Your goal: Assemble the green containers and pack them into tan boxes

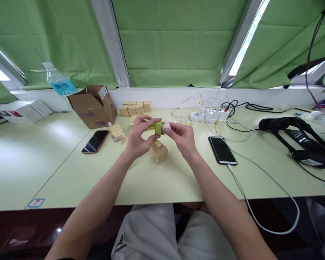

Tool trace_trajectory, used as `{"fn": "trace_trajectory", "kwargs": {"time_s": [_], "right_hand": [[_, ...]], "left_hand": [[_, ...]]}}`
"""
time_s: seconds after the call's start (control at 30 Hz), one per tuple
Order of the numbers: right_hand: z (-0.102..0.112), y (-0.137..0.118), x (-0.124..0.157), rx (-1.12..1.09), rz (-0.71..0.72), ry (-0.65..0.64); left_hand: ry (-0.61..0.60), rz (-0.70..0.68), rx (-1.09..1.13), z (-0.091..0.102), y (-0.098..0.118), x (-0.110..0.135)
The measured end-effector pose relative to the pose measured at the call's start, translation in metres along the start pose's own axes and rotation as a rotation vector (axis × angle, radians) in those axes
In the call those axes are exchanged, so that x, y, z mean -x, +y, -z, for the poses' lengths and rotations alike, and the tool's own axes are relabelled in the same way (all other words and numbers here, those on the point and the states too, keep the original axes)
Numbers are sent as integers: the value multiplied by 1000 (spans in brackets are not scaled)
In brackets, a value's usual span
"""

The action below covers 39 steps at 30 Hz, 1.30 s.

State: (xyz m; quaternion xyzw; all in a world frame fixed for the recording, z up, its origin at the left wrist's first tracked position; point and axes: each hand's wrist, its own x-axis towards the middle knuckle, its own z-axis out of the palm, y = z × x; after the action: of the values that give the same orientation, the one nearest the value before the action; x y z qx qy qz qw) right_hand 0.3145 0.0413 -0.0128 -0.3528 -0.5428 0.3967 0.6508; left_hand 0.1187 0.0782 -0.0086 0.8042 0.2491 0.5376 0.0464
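Above the middle of the table, my left hand (141, 137) pinches a small olive-green cylindrical piece (158, 128) between thumb and fingers. My right hand (182, 138) is closed on a white rounded piece (166, 126) at the green piece's right end. The two pieces touch; whether they are joined I cannot tell. Just below the hands, a small open cardboard box (159, 153) stands on the table. An opened small box (116, 132) lies to the left of my left hand. Part of a yellowish item behind the left fingers is hidden.
Several small closed boxes (135, 108) line the back edge, near a large open carton (93, 108). Phones lie at left (95, 141) and right (222, 150), the right one on a white cable. A power strip (209, 116) and black headset (300, 141) are farther right.
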Motion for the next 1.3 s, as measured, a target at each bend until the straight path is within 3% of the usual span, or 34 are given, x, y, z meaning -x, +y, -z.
{"fn": "trace_trajectory", "kwargs": {"time_s": [0.2, 0.43, 0.73, 0.8, 0.9, 0.97, 1.03, 1.13, 1.3], "right_hand": [[-6, 2, 4, 6, 14, 28], [-16, 2, 9, 18, 36, 90], [-25, 1, 16, 97, 11, 72], [-20, 0, 17, 192, 109, 50], [-11, 0, 17, 439, 464, 113], [-6, 3, 14, 611, 724, 107], [-3, 7, 11, 747, 871, 46], [-2, 14, 8, 880, 901, 13], [-2, 18, 9, 921, 913, 9]], "left_hand": [[-12, 16, -63, -2, 3, 1], [-17, -57, -29, -9, 3, 3], [33, 23, -51, -15, 4, 5], [43, 58, 64, -15, 3, 5], [16, 167, 326, -11, 0, 4], [-51, 250, 471, -7, 0, 3], [-147, 302, 565, -4, 0, 2], [-246, 331, 638, 0, 2, 2], [-303, 348, 694, 5, 4, 2]]}}
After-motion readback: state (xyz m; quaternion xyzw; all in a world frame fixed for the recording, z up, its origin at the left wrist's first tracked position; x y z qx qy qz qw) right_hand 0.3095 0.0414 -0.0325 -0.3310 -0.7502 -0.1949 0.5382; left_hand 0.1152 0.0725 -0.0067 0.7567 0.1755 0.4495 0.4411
